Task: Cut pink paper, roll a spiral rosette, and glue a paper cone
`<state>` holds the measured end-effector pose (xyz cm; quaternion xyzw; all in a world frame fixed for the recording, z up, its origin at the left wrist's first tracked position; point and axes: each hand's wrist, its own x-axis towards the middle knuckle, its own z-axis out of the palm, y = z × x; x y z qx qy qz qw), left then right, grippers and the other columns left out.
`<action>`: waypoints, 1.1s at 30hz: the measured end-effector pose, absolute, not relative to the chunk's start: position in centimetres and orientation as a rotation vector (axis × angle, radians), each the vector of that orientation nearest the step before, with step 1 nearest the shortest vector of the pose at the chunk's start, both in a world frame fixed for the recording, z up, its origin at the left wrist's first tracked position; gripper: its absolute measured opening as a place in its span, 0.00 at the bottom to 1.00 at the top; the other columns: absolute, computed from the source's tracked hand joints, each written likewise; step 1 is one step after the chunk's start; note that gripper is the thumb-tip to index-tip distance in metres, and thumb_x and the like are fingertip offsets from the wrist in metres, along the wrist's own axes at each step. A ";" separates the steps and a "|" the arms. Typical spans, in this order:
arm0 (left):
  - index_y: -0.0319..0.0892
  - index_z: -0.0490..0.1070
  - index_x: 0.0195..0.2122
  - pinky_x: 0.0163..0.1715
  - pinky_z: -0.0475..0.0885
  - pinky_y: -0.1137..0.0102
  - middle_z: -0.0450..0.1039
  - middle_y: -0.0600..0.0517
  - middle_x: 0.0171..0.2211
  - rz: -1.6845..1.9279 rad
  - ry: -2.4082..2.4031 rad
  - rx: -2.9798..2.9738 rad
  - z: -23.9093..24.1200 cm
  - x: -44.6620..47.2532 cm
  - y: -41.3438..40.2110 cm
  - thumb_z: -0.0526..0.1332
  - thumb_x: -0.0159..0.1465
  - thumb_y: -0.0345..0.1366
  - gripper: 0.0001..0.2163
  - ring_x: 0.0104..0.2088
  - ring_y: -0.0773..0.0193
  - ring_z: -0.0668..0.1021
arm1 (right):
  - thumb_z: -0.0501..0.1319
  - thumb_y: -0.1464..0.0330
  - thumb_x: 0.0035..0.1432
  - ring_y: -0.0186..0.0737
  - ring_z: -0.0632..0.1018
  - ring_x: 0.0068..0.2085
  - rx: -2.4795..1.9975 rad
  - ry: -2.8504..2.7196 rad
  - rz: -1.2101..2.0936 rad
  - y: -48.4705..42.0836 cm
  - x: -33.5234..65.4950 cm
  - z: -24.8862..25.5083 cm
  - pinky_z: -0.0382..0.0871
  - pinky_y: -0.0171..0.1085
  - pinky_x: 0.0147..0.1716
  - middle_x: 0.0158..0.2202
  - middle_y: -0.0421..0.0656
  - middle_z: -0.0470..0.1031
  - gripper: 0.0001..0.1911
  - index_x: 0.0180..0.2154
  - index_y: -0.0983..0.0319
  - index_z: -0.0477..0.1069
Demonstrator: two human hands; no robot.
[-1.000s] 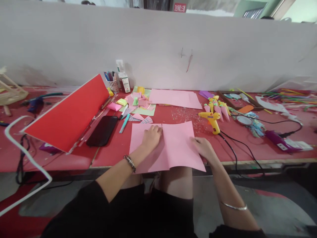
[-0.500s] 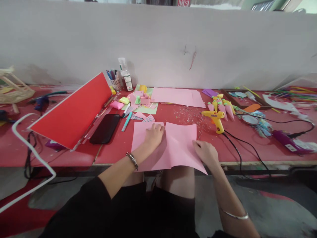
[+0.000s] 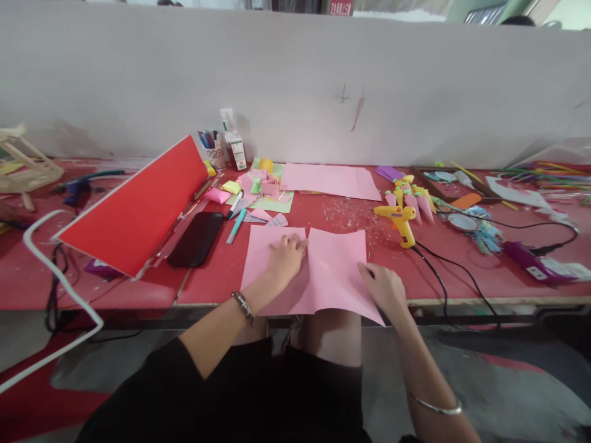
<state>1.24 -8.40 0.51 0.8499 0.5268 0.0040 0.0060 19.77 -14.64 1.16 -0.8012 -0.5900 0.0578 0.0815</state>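
A large pink paper sheet (image 3: 335, 271) lies on the red table (image 3: 217, 277), its near edge hanging over the table's front. A crease runs up its middle. My left hand (image 3: 286, 257) rests flat on the sheet beside that crease, fingers stretched out. My right hand (image 3: 384, 288) grips the sheet's right edge, fingers curled on the paper and lifting that side a little.
A yellow glue gun (image 3: 399, 220) with a black cord lies right of the sheet. A black phone (image 3: 196, 240) and a tilted red board (image 3: 138, 209) lie to the left. More pink paper (image 3: 330, 180), paper scraps, pens and a bottle (image 3: 234, 143) stand behind.
My right hand has slid down the sheet's right edge toward me. The sheet's right half has lifted slightly. My left hand stays on the crease.
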 end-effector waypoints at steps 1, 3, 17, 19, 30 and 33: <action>0.43 0.56 0.54 0.38 0.67 0.53 0.58 0.42 0.52 0.013 1.645 2.655 0.5 1.2 -8.4 0.43 0.62 0.28 0.19 0.47 0.50 0.63 | 0.45 0.62 0.56 0.35 0.69 0.24 -2.392 -1.760 0.165 -14.7 19.8 1.1 0.48 0.30 0.21 0.25 0.47 0.73 0.20 0.22 0.63 0.70; 0.43 0.56 0.54 0.38 0.66 0.52 0.58 0.42 0.53 0.018 1.639 2.642 0.5 1.2 -8.4 0.43 0.62 0.28 0.19 0.48 0.50 0.63 | 0.45 0.62 0.56 0.35 0.68 0.23 -2.380 -1.746 0.146 -14.8 20.1 1.0 0.48 0.31 0.20 0.24 0.46 0.72 0.20 0.21 0.63 0.69; 0.47 0.49 0.57 0.49 0.48 0.41 0.44 0.47 0.60 0.159 1.616 2.471 -0.4 1.1 -8.8 0.38 0.64 0.37 0.20 0.59 0.53 0.50 | 0.44 0.57 0.47 0.32 0.62 0.20 -2.072 -1.679 0.339 -16.3 20.0 0.9 0.50 0.32 0.20 0.16 0.39 0.55 0.19 0.13 0.61 0.49; 0.48 0.50 0.57 0.49 0.47 0.41 0.45 0.47 0.60 0.168 1.616 2.468 -0.5 1.1 -8.6 0.38 0.64 0.37 0.20 0.59 0.54 0.50 | 0.44 0.57 0.47 0.32 0.61 0.20 -2.071 -1.684 0.287 -16.4 20.1 0.8 0.50 0.32 0.20 0.16 0.39 0.55 0.19 0.12 0.60 0.48; 0.48 0.49 0.57 0.48 0.47 0.40 0.44 0.46 0.60 0.156 1.618 2.478 -0.8 1.1 -8.3 0.42 0.62 0.40 0.21 0.59 0.54 0.50 | 0.46 0.55 0.46 0.32 0.62 0.21 -2.063 -1.643 0.348 -16.5 21.7 0.7 0.52 0.33 0.22 0.18 0.38 0.55 0.19 0.14 0.61 0.53; 0.48 0.51 0.57 0.48 0.48 0.40 0.45 0.46 0.60 0.173 1.654 2.470 -0.6 1.1 -8.1 0.42 0.62 0.40 0.21 0.59 0.54 0.51 | 0.47 0.54 0.46 0.34 0.64 0.23 -2.004 -1.646 0.481 -16.6 21.8 1.0 0.55 0.32 0.23 0.19 0.39 0.58 0.19 0.15 0.61 0.55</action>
